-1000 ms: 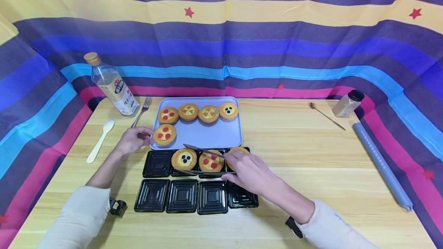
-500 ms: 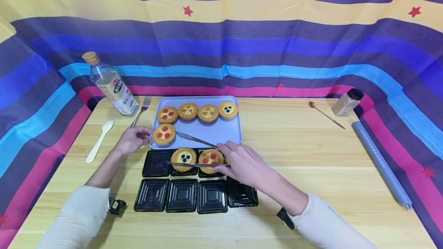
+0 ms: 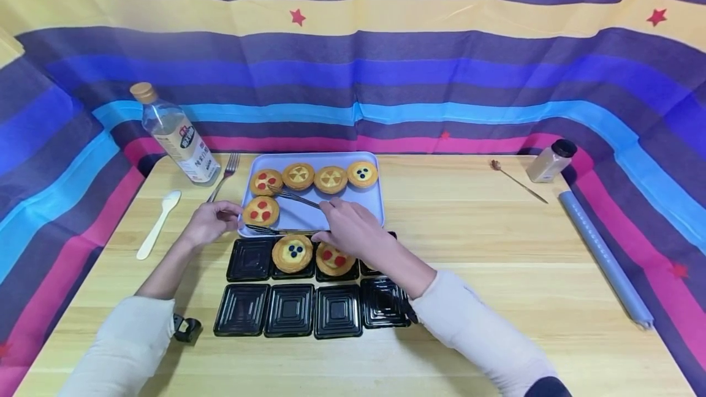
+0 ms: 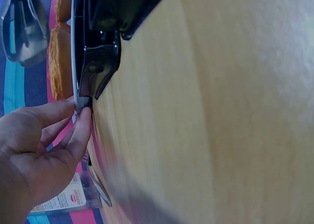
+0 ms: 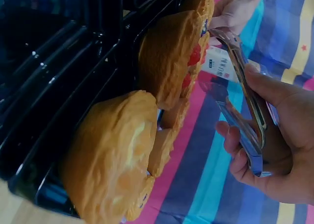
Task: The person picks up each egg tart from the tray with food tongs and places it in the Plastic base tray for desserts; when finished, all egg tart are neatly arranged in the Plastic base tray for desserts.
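Note:
My left hand (image 3: 212,224) pinches the left edge of the lilac tray (image 3: 309,218) between thumb and fingers, as the left wrist view also shows. Metal food tongs (image 3: 300,199) are in my right hand (image 3: 355,228). Their arms stand apart, with nothing between them in the right wrist view; the tips hover about the red-topped tart (image 3: 261,211) at the tray's front left. Several other tarts line the tray's back. Black plastic boxes (image 3: 249,260) stand before it; a blueberry-topped tart (image 3: 292,254), a red-topped tart (image 3: 333,259) and a plain-looking tart (image 5: 110,155) sit in some.
A second row of black square trays (image 3: 289,311) lies in front. On the left are a white spoon (image 3: 160,225), a fork (image 3: 223,179) and a clear bottle (image 3: 184,143). A jar (image 3: 551,161), a thin spoon (image 3: 518,181) and a grey-blue roll (image 3: 607,259) lie right.
My right hand has carried the spread tongs from over the boxed tarts up and left to the tray's front-left tart. The left hand stays at the tray's edge.

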`<state>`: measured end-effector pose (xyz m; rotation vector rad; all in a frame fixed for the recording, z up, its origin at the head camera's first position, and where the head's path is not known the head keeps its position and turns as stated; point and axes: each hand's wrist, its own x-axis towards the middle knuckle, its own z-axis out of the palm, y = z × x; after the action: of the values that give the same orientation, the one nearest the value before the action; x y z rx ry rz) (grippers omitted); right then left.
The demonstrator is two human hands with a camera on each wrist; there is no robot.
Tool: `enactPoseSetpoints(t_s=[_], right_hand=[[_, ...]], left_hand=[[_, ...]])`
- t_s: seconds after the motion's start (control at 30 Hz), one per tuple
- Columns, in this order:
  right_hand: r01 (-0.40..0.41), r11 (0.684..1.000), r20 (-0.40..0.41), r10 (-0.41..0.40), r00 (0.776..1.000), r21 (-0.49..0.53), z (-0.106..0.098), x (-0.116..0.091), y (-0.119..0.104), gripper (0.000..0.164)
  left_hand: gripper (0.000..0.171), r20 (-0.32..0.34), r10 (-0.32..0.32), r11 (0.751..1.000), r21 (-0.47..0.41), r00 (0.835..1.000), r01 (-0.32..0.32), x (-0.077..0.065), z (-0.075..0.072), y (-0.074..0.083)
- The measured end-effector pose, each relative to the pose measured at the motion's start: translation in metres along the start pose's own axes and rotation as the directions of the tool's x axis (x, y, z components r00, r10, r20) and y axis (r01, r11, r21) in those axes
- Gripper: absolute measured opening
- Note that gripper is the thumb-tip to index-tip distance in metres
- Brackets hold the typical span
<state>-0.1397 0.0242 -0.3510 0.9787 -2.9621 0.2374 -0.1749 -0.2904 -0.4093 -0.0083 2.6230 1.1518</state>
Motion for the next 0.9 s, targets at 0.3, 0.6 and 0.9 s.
enactPoseSetpoints(t_s=[0.3, 0.6, 0.9], right_hand=[[-0.033, 0.999, 0.05, 0.034, 0.998, -0.029, 0.007, 0.014, -0.007, 0.059], [-0.029, 0.999, 0.045, 0.029, 0.999, -0.015, 0.015, 0.015, -0.005, 0.051], [0.008, 1.0, -0.029, -0.008, 1.0, -0.017, 0.013, 0.007, -0.001, 0.052]], left_hand=[[0.037, -0.011, 0.006, 1.0, -0.007, 1.0, -0.006, 0.001, 0.0, -0.002], [0.036, -0.015, 0.016, 1.0, -0.01, 1.0, -0.016, 0.002, 0.0, -0.003], [0.036, -0.011, 0.012, 1.0, -0.015, 1.0, -0.012, 0.002, -0.001, -0.002]])
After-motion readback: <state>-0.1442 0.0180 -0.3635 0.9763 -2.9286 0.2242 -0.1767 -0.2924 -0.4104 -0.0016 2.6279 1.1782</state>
